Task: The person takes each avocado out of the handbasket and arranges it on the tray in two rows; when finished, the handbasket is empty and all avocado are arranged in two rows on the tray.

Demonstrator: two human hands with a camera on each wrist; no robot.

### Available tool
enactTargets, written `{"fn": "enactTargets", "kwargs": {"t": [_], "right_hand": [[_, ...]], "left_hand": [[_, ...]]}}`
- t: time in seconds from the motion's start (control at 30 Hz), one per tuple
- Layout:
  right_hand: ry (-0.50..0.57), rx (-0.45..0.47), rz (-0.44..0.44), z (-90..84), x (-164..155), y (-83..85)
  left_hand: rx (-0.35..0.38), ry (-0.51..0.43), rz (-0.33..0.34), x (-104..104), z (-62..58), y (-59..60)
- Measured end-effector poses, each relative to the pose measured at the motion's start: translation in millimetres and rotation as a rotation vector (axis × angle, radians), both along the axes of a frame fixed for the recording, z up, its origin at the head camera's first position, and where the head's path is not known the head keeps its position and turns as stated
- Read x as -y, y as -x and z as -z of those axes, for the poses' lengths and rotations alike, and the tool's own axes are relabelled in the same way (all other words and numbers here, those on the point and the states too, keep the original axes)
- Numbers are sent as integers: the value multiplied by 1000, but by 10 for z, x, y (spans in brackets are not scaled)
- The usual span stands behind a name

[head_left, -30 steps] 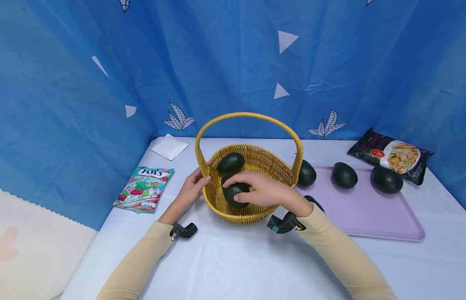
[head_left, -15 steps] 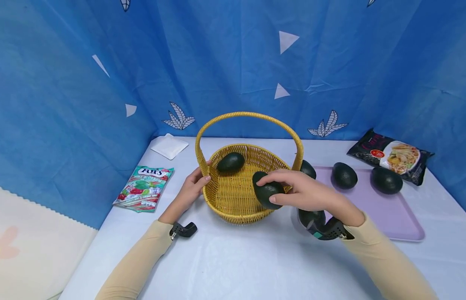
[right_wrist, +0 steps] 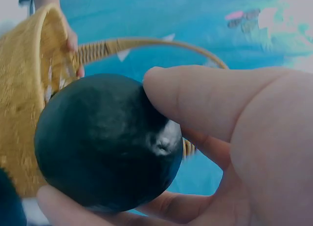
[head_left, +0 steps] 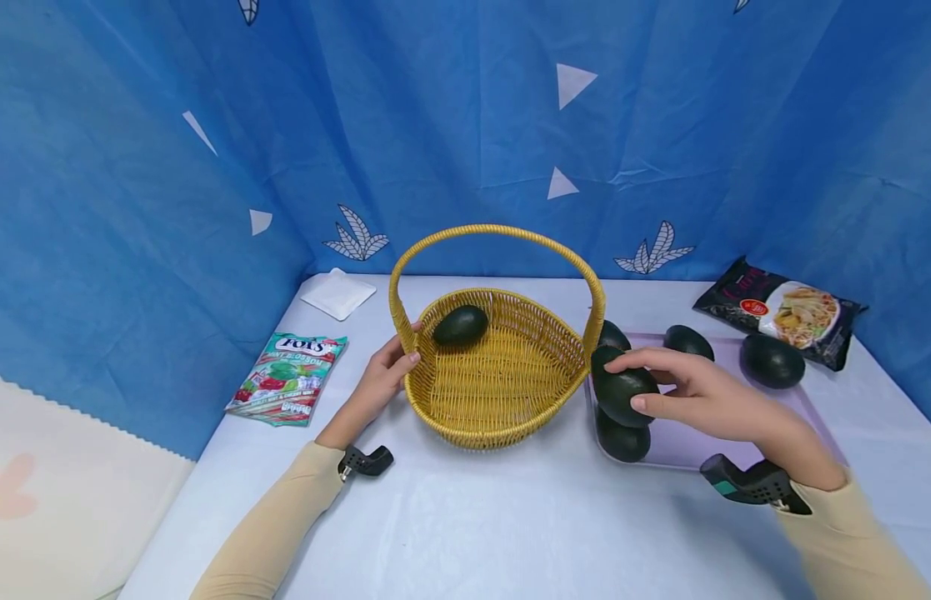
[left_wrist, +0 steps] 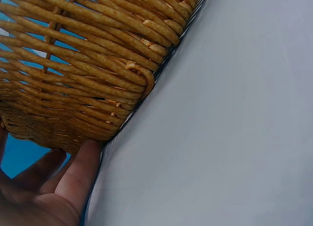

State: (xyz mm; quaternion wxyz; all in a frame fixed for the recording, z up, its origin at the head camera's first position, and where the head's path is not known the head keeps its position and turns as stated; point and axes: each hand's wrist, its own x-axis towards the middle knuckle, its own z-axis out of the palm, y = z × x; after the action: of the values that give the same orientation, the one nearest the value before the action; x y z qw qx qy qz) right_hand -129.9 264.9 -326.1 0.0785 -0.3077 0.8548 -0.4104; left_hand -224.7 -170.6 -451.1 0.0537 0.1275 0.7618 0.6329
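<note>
A woven yellow basket (head_left: 503, 392) with a tall handle stands mid-table, one dark avocado (head_left: 460, 325) lying at its back left. My left hand (head_left: 382, 375) grips the basket's left rim; in the left wrist view its fingers (left_wrist: 73, 182) lie against the wicker wall (left_wrist: 73, 79). My right hand (head_left: 627, 383) holds a second avocado (head_left: 613, 393) just above the left end of a lilac tray (head_left: 728, 362), right over another avocado (head_left: 623, 442) lying there. The right wrist view shows the thumb (right_wrist: 205, 99) and fingers wrapped round the held avocado (right_wrist: 107, 147).
Three more avocados (head_left: 613, 335) (head_left: 688, 340) (head_left: 771, 360) lie along the tray's far side. A black noodle packet (head_left: 780, 310) sits at the back right, a candy bag (head_left: 288, 377) at the left, a white packet (head_left: 339, 292) behind it. Blue curtain surrounds the table.
My right hand lifted an avocado out of the basket and carried it right, over the rim, to above the tray's left end. The left hand stayed on the basket.
</note>
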Motion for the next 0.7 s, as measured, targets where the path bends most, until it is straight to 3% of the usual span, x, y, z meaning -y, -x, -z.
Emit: {"fn": "enactTargets", "kwargs": {"t": [0.23,0.4,0.7], "right_hand": [[-98,54,164,187,-405,-37],[-165,106,235,287,-628,-32],[-216,214,286,444,-927,29]], "left_hand": [[1,-2,3,1,-9,-9],[2,1,1,-3,-3,5],[14,-15,1,-4,19,15]]}}
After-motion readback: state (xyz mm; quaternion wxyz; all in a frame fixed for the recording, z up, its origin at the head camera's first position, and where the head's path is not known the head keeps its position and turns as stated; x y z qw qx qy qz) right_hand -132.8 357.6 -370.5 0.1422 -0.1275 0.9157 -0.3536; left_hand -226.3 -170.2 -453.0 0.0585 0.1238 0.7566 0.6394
